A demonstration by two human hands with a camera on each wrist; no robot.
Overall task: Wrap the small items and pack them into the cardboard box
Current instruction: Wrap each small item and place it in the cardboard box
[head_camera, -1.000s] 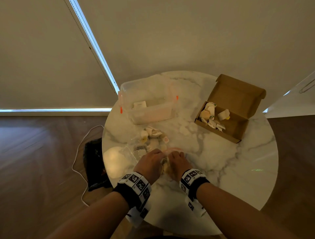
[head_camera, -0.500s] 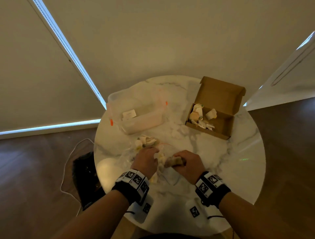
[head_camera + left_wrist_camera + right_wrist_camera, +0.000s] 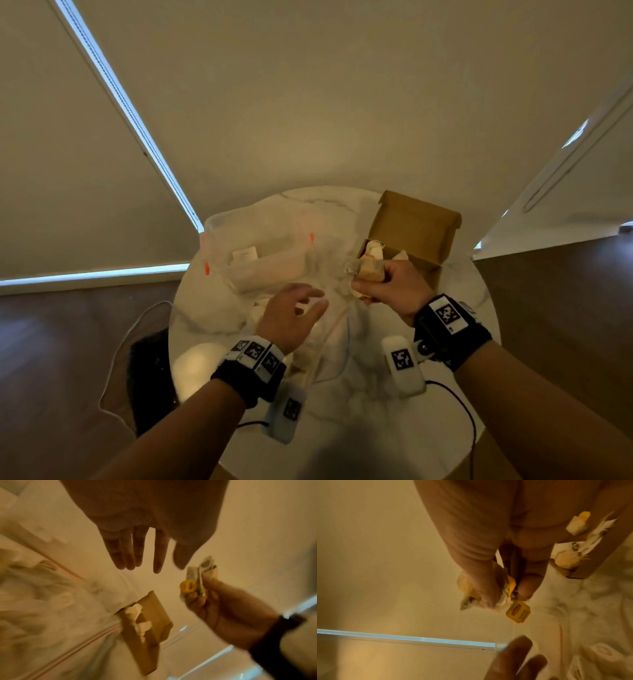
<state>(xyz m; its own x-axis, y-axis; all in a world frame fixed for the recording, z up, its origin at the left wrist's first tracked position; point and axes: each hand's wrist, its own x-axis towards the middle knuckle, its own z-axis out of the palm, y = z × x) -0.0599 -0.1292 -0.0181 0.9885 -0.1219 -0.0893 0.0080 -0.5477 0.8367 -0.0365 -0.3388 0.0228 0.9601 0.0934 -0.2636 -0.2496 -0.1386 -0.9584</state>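
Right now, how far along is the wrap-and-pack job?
Done: several wrapped bundles already lie in the open cardboard box. In hand: the right hand grips another wrapped item with a yellow tag, just short of the box. The left hand is open and holds nothing. Left: more small items seem to lie on the table by the clear bin; blur hides how many.

Place: we take it for a home room.
Floor: dark wood boards (image 3: pixel 68 342).
Windows: roller blinds (image 3: pixel 51 154) drawn, daylight at their edges.
Furniture: round marble desk (image 3: pixel 376 411).
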